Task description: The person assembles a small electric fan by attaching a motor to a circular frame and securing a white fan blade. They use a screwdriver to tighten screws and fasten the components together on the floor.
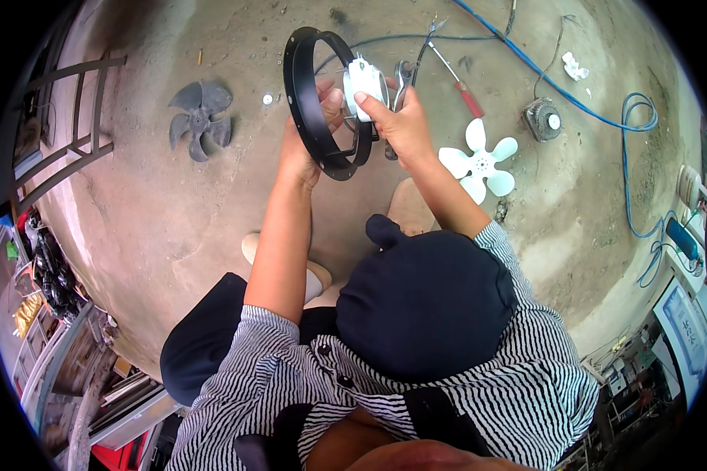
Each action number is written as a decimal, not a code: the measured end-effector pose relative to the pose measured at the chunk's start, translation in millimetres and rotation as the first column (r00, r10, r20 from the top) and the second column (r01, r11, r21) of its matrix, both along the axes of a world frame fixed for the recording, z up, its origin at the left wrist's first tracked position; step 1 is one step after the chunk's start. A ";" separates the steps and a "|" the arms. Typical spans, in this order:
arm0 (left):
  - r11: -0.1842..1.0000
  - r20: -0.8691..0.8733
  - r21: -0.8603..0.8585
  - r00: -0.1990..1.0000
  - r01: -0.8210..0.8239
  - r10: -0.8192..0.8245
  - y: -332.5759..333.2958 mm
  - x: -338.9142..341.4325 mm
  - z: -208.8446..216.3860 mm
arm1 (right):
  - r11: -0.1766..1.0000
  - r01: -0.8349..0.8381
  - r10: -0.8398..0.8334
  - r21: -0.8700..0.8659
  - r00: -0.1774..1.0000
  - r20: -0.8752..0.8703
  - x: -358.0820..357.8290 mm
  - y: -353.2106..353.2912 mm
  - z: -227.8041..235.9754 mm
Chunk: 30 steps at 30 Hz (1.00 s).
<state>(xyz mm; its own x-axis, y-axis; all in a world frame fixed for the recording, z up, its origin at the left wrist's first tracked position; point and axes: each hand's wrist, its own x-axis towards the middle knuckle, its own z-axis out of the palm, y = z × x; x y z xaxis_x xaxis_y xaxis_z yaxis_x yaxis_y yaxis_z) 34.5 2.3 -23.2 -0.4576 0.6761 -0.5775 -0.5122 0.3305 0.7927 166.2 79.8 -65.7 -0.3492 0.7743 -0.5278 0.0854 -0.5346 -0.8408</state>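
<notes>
Over the floor I hold up a black fan ring point(305, 102) with a white fan motor point(364, 85) mounted on its bracket. My left hand point(305, 145) is closed around the ring from the left, its fingers reaching through toward the motor. On the other side my right hand point(404, 125) has its thumb pressed on the white motor. A metal wrench point(402, 77) sticks up from that hand, its lower end showing below the palm. The right fingertips are partly hidden behind the motor.
A white fan blade point(481, 163), a red-handled screwdriver point(469, 100) and a small dark motor point(543, 119) lie on the right. At left is a grey fan blade point(200, 118), near a metal rack point(78, 145). A blue hose point(542, 76) crosses the floor.
</notes>
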 end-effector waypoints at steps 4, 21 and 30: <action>0.984 -0.250 -0.032 0.951 0.178 -0.180 2.7 -9.4 2.0 | 0.999 0.036 -0.037 -0.009 0.999 -0.018 -1.2 -0.8 0.7; 0.966 0.072 0.121 0.968 0.231 -0.240 19.9 -0.6 -31.6 | 0.976 -0.194 0.172 0.100 0.965 0.195 54.2 9.3 -11.0; 0.963 0.199 0.079 0.942 0.258 -0.269 19.7 -5.9 -20.0 | 0.784 -0.468 0.003 0.408 0.660 0.751 65.5 -1.3 -78.5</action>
<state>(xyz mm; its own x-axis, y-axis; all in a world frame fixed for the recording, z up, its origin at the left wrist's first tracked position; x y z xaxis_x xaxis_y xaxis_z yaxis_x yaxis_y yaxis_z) 28.6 21.9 -43.2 -0.1338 0.7876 -0.6015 -0.5663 0.4373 0.6986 231.7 78.5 -144.1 -0.2825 0.9336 -0.2203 0.8007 0.1030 -0.5902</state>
